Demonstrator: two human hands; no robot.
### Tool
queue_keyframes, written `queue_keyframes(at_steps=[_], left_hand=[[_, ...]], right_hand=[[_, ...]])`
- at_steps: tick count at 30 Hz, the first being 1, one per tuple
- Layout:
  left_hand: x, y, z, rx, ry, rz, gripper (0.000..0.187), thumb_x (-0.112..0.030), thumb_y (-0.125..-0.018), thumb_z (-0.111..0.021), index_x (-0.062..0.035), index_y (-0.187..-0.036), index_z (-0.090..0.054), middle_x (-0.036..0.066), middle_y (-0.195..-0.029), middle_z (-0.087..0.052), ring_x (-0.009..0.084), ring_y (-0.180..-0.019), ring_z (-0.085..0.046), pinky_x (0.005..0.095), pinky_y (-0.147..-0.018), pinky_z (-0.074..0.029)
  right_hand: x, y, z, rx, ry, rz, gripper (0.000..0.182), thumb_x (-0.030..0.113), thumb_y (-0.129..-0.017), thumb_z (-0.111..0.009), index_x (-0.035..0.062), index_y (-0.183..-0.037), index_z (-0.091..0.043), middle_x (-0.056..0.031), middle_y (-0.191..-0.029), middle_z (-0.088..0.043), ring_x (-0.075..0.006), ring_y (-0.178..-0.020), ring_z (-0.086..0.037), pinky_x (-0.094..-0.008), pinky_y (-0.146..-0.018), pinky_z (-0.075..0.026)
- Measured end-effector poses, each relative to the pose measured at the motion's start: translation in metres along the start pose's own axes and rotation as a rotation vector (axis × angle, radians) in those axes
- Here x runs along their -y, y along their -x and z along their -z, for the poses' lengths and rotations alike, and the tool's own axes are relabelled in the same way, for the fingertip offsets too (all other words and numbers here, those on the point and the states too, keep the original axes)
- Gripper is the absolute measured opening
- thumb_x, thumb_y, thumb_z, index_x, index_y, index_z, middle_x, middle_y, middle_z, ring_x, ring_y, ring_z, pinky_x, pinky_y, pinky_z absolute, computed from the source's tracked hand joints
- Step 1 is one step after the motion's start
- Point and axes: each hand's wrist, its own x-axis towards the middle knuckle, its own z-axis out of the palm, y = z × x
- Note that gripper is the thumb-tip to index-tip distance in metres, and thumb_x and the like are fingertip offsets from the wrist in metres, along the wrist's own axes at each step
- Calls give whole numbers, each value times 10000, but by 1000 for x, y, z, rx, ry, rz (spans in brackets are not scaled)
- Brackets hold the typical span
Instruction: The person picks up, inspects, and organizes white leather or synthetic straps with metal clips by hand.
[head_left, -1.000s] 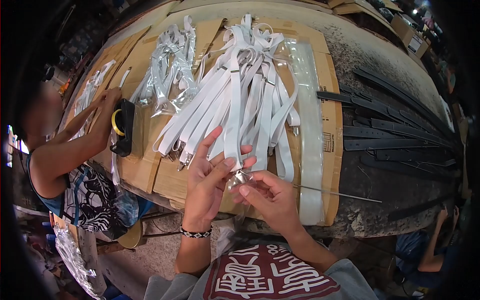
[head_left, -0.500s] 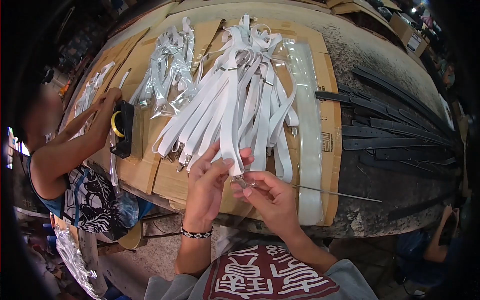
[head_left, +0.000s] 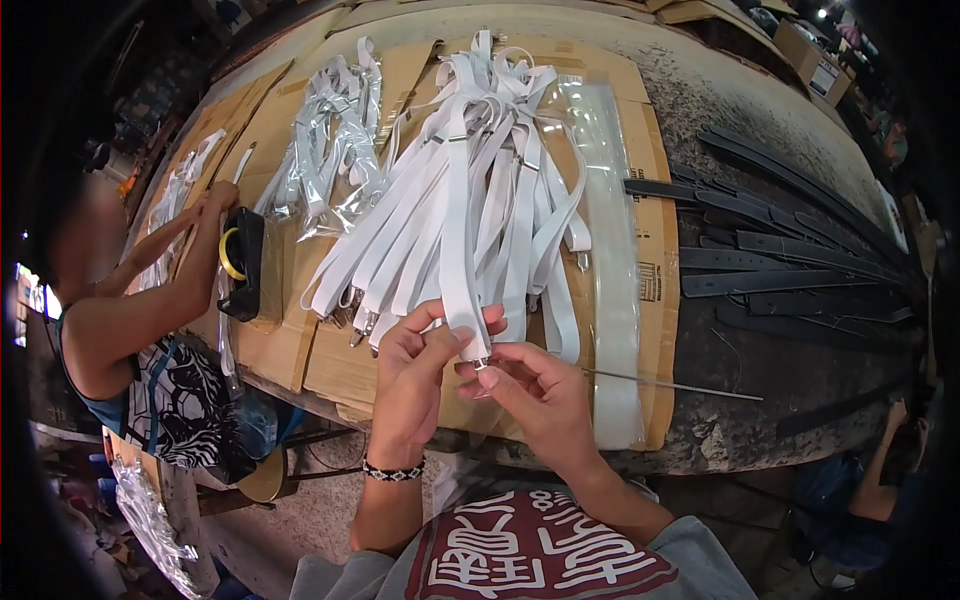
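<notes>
A big pile of white straps (head_left: pixel 495 230) lies just past the hands. One long strap (head_left: pixel 458 260) runs to the left hand (head_left: pixel 415 365), curled and pinching it. The right hand (head_left: pixel 540 395), nearly closed, pinches the tiny shiny clip (head_left: pixel 482 363) (right between both hands).

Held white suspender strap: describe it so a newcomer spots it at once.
On the cardboard covering part of the table, find the big fan of white suspender straps. At its near edge, the held strap runs down to the left hand, with the right hand at its metal clip. Unlike its neighbours, its end is gripped in hand.
</notes>
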Motion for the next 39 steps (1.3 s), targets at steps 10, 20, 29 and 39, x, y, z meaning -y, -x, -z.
queue_keyframes(at_steps=[10,20,29,39], left_hand=[[2,2,0,50,-125,3,210,-71,-977,-558,76,-1111,-626,229,-1156,-712,197,-990,-703,307,-848,-567],[18,-10,15,-39,-117,-19,180,-118,-990,-594,46,-977,-667,182,-1044,-729,194,-907,-705,329,-814,-569],[0,-19,20,-48,-433,-22,354,-265,-1029,-581,73,-1023,-686,183,-1017,-740,168,-796,-701,293,-693,-556],[-31,-222,36,215,-69,124,494,-354,-1066,-481,99,-1261,-508,246,-1142,-702,264,-942,-730,342,-877,-600]], right_hand=[[8,-8,2,6,-31,16,244,73,-1002,-632,-94,-1179,-614,-121,-1073,-707,-141,-940,-700,-265,-838,-566],[11,-2,4,14,34,-134,211,83,-999,-638,-82,-1131,-636,-110,-1002,-728,-101,-884,-686,-250,-796,-556],[19,-7,6,100,-7,-101,212,113,-999,-642,-68,-1111,-648,-154,-973,-740,-165,-841,-720,-280,-779,-567],[42,44,11,217,41,-176,202,63,-997,-623,-85,-1131,-657,-140,-972,-746,-164,-883,-714,-300,-809,-569]])
